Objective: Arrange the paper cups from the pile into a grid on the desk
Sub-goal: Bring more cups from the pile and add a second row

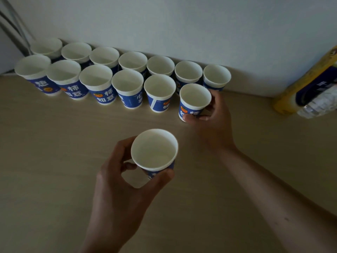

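Several blue-and-white paper cups (127,83) stand upright in two rows along the wall at the back of the desk (54,161). My right hand (213,121) grips one more cup (194,99) at the right end of the front row, thumb low on its front and fingers behind it; the cup's base is at the desk surface. My left hand (120,181) holds another cup (154,150) above the middle of the desk, fingers and thumb curled round its lower part. It may be a short stack; I cannot tell.
A yellow and blue package (308,84) with clear plastic wrap lies at the right edge against the wall. Dark cables (12,24) run down the back left corner. The white wall (182,24) stands directly behind the back row.
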The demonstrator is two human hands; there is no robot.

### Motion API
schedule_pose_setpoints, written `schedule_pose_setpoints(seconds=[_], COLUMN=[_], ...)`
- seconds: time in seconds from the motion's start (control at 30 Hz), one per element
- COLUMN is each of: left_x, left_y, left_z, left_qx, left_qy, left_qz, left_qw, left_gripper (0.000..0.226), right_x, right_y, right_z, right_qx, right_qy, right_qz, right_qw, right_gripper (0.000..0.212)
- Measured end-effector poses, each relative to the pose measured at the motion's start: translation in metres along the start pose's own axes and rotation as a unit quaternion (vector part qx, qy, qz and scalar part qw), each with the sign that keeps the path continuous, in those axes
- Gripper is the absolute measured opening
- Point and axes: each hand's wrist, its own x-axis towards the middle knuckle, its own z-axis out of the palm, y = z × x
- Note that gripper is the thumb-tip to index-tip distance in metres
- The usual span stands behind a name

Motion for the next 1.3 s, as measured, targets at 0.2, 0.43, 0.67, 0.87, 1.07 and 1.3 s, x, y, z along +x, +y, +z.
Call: schedule_pose_setpoints(seconds=[0.2,0.43,0.67,0.87,1.07,1.3], left_x=[0.004,0.011,0.026,0.045,0.056,0.051], left_y=[-0.004,-0.005,0.001,0.018,0.03,0.025], left_z=[0.0,0.001,0.01,0.044,0.069,0.07], left_qx=[-0.008,-0.001,0.021,0.029,0.012,0.026], left_qy=[-0.002,-0.008,-0.037,-0.08,-0.112,-0.131], left_qz=[0.0,0.002,-0.008,0.01,0.03,0.05], left_qw=[1.0,1.0,0.999,0.996,0.993,0.99], left_gripper=[0.063,0.064,0.062,0.063,0.06,0.086], right_x=[0.008,0.006,-0.045,-0.057,-0.047,-0.031], right_y=[0.003,0.003,-0.011,-0.032,-0.03,-0.022], right_z=[0.009,0.008,-0.04,-0.06,-0.066,-0.071], right_qx=[-0.002,-0.008,-0.042,-0.05,-0.052,-0.04], right_qy=[0.004,0.004,-0.028,-0.208,-0.144,-0.094], right_qz=[-0.012,0.004,-0.023,-0.03,-0.056,-0.033], right_qw=[1.0,1.0,0.998,0.976,0.987,0.994], right_gripper=[0.066,0.069,0.056,0.064,0.063,0.062])
